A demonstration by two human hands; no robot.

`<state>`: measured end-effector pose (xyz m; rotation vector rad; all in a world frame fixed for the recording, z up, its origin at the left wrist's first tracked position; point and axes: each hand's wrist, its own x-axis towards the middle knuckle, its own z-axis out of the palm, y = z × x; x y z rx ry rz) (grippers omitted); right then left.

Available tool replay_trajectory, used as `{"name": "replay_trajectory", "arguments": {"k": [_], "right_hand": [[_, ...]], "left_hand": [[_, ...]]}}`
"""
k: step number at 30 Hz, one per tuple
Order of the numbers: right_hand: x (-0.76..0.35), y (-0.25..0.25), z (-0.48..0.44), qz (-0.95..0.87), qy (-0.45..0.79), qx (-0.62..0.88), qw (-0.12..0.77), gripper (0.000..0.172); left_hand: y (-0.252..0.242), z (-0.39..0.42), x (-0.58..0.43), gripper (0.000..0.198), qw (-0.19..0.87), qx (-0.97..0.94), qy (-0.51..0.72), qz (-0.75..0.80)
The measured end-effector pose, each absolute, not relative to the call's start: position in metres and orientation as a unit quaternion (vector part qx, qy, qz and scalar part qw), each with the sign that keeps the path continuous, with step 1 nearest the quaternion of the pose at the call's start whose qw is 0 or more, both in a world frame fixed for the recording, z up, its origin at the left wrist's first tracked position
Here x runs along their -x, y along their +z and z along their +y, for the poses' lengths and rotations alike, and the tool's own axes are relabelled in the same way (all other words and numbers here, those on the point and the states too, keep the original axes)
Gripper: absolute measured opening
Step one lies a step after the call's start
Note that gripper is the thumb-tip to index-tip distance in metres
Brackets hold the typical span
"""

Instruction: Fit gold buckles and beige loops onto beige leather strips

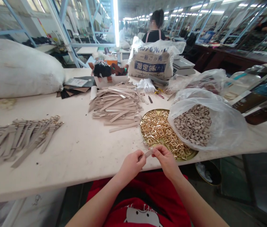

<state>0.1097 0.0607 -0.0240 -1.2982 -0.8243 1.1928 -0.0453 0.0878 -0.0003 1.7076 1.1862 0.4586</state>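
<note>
- Left hand point(134, 162) and right hand point(163, 155) pinch a beige strap point(148, 153) by the tabletop's point(76, 154) near edge.
- Gold buckles point(156, 127) crowd a round tray point(193, 155) alongside.

Both bare forearms point(100, 198) reach forward and converge. Left hand point(132, 162) is curled in a pinch grip; right hand point(168, 160) pinches likewise. Hands are close together, not touching.

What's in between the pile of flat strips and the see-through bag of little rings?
In the head view, a tray of gold metal pieces lies between the strips and the bag.
</note>
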Motion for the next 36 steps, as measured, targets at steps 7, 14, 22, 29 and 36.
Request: {"name": "replay_trajectory", "arguments": {"k": [7, 14, 22, 29, 36], "right_hand": [[-0.115, -0.031, 0.048, -0.342, 0.569, 0.525, 0.533, 0.019], [-0.106, -0.038, 0.039, -0.291, 0.631, 0.510, 0.507, 0.027], [-0.098, -0.039, 0.039, -0.356, 0.614, 0.505, 0.491, 0.025], [-0.146, -0.020, 0.074, -0.652, 0.188, 0.699, 0.224, 0.021], [-0.170, -0.030, 0.113, -0.628, 0.135, 0.763, 0.079, 0.014]], "left_hand": [[0.010, 0.088, 0.047, 0.020, 0.461, -0.751, 0.123, 0.457], [0.007, 0.076, 0.046, 0.026, 0.499, -0.727, 0.119, 0.457], [-0.003, 0.072, 0.049, 0.048, 0.640, -0.636, 0.175, 0.396], [-0.013, 0.081, 0.048, 0.029, 0.629, -0.581, 0.237, 0.459], [-0.018, 0.080, 0.045, 0.021, 0.613, -0.568, 0.261, 0.484]]}}
